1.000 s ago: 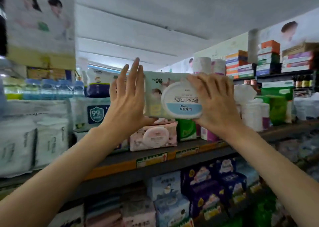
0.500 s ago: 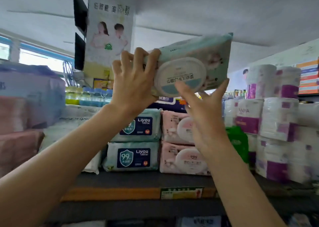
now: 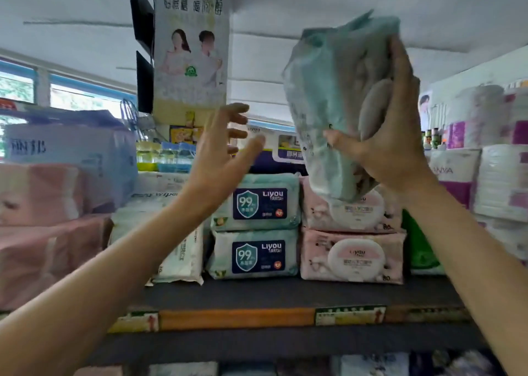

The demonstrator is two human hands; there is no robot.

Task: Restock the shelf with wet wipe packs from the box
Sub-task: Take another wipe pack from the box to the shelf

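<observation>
My right hand [image 3: 391,135] grips a pale green wet wipe pack [image 3: 328,101], turned on end and blurred, held high above the two stacked pink packs [image 3: 351,232] on the shelf [image 3: 285,295]. My left hand [image 3: 225,144] is off the pack, its fingers spread in the air just left of it, above the two stacked green Liyou packs [image 3: 254,227]. The box is not in view.
White packs [image 3: 177,249] lie left of the green stack, pink bundles [image 3: 43,232] farther left. Toilet roll packs [image 3: 491,175] stand at the right, with a green bag [image 3: 420,247] beside the pink packs. A poster [image 3: 191,52] hangs above.
My left hand has let go of the green pack and opened. My right hand alone now holds it and has turned it on end, moving it right.
</observation>
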